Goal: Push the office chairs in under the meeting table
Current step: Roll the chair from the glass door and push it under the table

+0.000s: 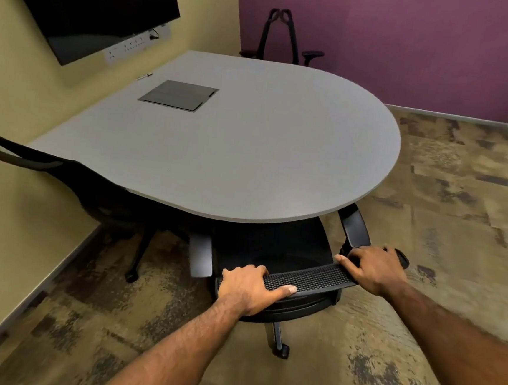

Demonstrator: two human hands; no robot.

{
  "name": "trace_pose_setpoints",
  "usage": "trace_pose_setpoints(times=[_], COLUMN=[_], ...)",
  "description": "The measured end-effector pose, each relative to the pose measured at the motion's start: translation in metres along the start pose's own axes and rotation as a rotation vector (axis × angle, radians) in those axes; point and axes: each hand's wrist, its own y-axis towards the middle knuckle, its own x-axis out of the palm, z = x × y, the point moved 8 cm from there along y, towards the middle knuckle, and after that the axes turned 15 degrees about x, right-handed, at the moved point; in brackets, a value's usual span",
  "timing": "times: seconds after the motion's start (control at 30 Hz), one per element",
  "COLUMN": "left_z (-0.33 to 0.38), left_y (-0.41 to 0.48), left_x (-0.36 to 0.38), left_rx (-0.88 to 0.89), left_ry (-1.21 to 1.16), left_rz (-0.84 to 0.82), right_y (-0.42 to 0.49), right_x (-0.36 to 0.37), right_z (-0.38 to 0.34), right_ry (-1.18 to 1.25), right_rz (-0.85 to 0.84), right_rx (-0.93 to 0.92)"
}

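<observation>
In a small meeting room with one mustard-yellow wall (17, 79), one purple wall (413, 46) and mottled brown carpet (446, 193), a person's left hand (249, 287) and right hand (375, 270) sit well apart on the mesh top rail of a black office chair (309, 278). Each hand grips one end, fingers curled over the rail and thumbs lying along it. The chair's seat lies partly under the rounded edge of the single grey meeting table (250, 149) just ahead of the hands, its backrest still outside. Three office chairs are in view: the held one, a second chair (93, 184) tucked in beyond the left hand, and a third chair (280, 38) across the table, facing the hands, against the purple wall. One grey cable hatch (178, 95) is set into the tabletop. One dark wall screen (88, 2) hangs far left of the hands, above one white socket strip (133, 45).
</observation>
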Motion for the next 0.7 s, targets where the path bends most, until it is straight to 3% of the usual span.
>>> trace_pose_setpoints(times=[0.33, 0.47, 0.7], left_z=[-0.099, -0.137, -0.179], left_y=[0.003, 0.011, 0.022], left_x=[-0.047, -0.064, -0.085], left_rx=[0.141, 0.197, 0.241], left_ry=[0.041, 0.087, 0.09], left_rz=[-0.023, -0.025, -0.091], right_y=[0.0, -0.001, 0.003], right_x=[-0.005, -0.003, -0.009], right_z=[-0.1, -0.125, -0.162], right_ry=[0.084, 0.155, 0.199], right_rz=[-0.105, -0.132, -0.035], right_rx=[-0.159, -0.114, -0.045])
